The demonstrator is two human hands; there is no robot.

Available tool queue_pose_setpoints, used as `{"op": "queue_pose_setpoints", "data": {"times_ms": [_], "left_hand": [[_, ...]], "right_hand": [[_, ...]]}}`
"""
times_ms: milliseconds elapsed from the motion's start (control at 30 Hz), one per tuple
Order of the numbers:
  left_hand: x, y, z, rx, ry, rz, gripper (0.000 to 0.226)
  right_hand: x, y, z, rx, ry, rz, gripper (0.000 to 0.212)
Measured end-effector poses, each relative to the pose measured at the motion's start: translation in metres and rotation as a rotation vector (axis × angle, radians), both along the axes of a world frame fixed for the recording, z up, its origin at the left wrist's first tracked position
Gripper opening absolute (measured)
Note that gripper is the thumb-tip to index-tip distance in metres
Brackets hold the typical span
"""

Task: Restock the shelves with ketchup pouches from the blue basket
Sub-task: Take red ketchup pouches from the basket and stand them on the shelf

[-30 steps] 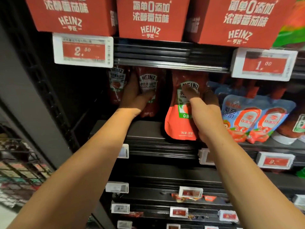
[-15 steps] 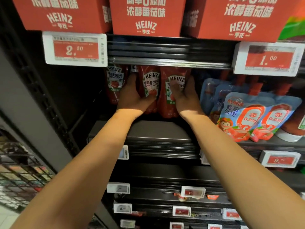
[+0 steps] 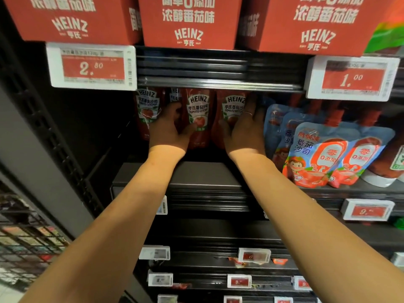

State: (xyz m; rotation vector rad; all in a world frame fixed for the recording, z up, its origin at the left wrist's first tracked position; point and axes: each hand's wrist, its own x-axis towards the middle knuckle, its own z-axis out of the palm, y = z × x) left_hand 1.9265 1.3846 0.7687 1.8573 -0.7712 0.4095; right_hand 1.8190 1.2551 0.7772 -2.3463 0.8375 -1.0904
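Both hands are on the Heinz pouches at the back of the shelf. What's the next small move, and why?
Probably let go with the right hand and draw it back. The pouch it holds already stands upright, level with the one beside it, which the left hand grips. The blue and white pouches sit close on the right, so pull straight out to avoid knocking them.

Ketchup pouches (image 3: 197,119) stand upright in a row at the back of the shelf (image 3: 196,176), under the shelf above, which carries boxes (image 3: 188,20). The left hand (image 3: 169,130) lies between two pouches; the right hand (image 3: 244,130) is against the rightmost one. Other pouches (image 3: 323,154) stand to the right. Price tags (image 3: 91,66) hang along the shelf edges.
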Motion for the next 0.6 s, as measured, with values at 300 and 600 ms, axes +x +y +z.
{"op": "queue_pose_setpoints", "data": {"times_ms": [300, 600], "left_hand": [[0.001, -0.011, -0.003, 0.059, -0.052, -0.023, 0.029], [0.001, -0.017, 0.004, 0.159, -0.129, 0.113, 0.017]], "right_hand": [[0.001, -0.004, -0.004, 0.106, 0.033, 0.007, 0.098], [0.000, 0.002, -0.005, -0.067, -0.026, -0.035, 0.094]]}}
